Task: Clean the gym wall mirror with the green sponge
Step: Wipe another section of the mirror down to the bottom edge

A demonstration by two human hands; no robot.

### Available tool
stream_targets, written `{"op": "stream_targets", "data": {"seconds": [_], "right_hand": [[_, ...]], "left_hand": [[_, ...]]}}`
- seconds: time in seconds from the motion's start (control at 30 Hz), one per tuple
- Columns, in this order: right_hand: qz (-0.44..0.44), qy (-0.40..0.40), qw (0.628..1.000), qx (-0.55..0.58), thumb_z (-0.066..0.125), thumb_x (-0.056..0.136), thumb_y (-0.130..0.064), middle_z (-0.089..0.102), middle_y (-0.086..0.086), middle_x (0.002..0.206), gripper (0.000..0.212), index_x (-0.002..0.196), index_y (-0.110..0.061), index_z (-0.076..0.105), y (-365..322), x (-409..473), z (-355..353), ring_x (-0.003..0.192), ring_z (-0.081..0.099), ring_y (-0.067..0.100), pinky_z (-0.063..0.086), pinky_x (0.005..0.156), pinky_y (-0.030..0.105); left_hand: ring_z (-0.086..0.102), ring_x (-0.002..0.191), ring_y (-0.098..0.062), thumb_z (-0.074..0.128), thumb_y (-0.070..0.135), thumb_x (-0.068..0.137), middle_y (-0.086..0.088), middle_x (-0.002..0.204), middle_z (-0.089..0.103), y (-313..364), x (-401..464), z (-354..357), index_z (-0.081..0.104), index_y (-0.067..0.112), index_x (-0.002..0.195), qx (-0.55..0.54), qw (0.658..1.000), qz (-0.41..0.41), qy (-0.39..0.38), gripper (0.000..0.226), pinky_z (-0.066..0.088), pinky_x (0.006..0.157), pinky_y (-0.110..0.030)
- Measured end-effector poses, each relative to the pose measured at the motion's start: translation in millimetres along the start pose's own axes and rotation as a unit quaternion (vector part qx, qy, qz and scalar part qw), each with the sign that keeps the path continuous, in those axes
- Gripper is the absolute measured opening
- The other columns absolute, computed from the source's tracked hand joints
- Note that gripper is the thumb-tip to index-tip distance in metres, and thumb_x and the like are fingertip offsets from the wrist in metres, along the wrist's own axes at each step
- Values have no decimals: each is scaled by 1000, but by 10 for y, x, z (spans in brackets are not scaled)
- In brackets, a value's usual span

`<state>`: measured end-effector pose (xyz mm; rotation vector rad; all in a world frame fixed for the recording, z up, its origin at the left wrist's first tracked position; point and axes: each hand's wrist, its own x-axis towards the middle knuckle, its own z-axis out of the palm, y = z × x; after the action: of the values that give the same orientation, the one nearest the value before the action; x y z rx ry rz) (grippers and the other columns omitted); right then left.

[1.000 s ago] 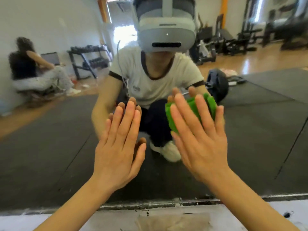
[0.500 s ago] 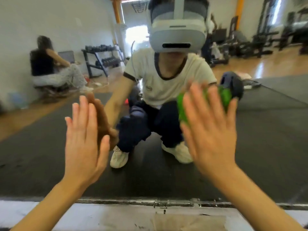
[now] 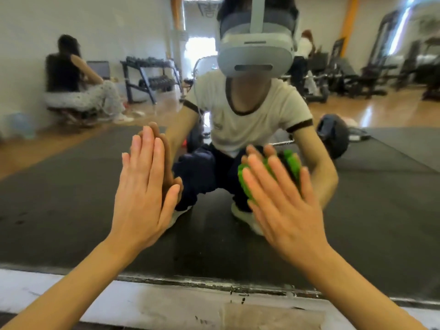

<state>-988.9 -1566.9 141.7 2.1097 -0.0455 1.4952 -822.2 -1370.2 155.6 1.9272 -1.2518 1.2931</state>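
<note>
Here, green sponge (image 3: 245,182) right of frame centre, pinned flat against the wall mirror (image 3: 59,198) under the right hand (image 3: 285,206). Fingers straight and spread over the sponge, pressing rather than clutching; no curl round its edges to be seen. Only slivers of green showing past the fingers, plus the reflected face of the sponge in the glass. Left hand (image 3: 142,196) left of centre, flat too, fingers together and pointing up, palm on the bare glass, holding nothing; seemingly there as a brace.

Judged as mid-wipe on the lower part of the mirror, near the bottom frame strip (image 3: 214,285) running across the lower part of the picture. To do this step well: keep even pressure through the whole palm so the sponge stays flat and does not roll or slip out from under open fingers. Work in overlapping passes, not scattered dabs. Carry each pass right down to the bottom strip, where grime looks to collect. Mind the bracing palm: likely to leave prints, so best wiped over last or lifted off altogether.

Beyond, in reflection only: dark floor mat, a crouched person in a headset, a dumbbell rack (image 3: 150,77) at upper left, weight machines (image 3: 357,75) at upper right.
</note>
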Motion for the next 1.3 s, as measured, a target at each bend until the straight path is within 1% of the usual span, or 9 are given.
{"op": "stream_targets", "data": {"seconds": [0.17,0.37,0.43,0.57,0.67,0.9,0.97,1.17,1.3], "right_hand": [[162,103,981,26,45,106,-19,35,19,159,53,154,-3,31,31,947,-9,151,17,31,1,121,51],[-83,-111,989,-47,74,85,-31,6,4,169,98,161,-13,15,-639,-319,179,156,2,21,-5,125,46],[-117,-111,986,-46,73,85,-31,8,4,169,97,161,-13,16,-553,-220,139,156,3,21,-6,125,45],[44,27,998,19,51,103,-19,25,14,163,62,158,-8,24,-280,866,52,154,8,26,-6,123,46],[129,95,986,39,45,106,-18,34,22,158,53,153,0,32,-328,1303,80,148,21,37,1,121,50],[-157,-114,981,-29,54,95,-25,2,8,169,78,161,-8,16,-915,-60,249,156,3,22,-2,126,42],[-186,-106,976,-30,53,96,-24,3,8,169,76,160,-8,16,-823,88,205,156,3,22,-2,126,41],[116,106,987,46,46,106,-13,35,29,155,50,151,5,34,-813,1662,257,147,23,39,4,122,49],[2,-16,1000,12,56,98,-17,8,14,167,74,159,-4,15,-1364,871,400,155,-2,24,-4,125,46]], "left_hand": [[-16,155,-17,29,37,108,-17,165,1,4,13,9,8,0,157,-2,1000,3,3,66,-8,126,-32],[-11,156,-18,36,29,103,2,168,-20,-155,-45,-112,5,6,160,-10,999,41,-10,69,-5,127,-32],[-12,156,-16,37,27,101,1,169,-18,-301,-87,-211,7,8,159,-13,1000,25,-4,68,-6,126,-31],[-14,155,-15,38,25,101,-24,163,5,-641,-152,-335,11,-5,156,0,1000,-17,6,68,-8,126,-31],[-15,155,-13,37,25,101,-27,162,6,-792,-136,-316,12,-7,155,-1,999,-37,10,67,-9,126,-31],[-15,155,-13,36,27,102,-23,161,5,-840,-136,-218,13,-5,154,-8,999,-27,42,66,-8,126,-32],[-15,155,-14,34,30,104,-21,161,6,-848,-144,-212,12,-3,155,-10,999,-27,44,64,-6,126,-32],[-15,154,-13,35,28,102,-21,161,8,-846,-134,-191,14,-2,155,-12,998,-26,52,64,-6,126,-31],[-14,155,-13,34,30,103,-6,167,-3,-854,-142,-191,13,2,156,-13,998,-16,53,64,-6,126,-31]]}}
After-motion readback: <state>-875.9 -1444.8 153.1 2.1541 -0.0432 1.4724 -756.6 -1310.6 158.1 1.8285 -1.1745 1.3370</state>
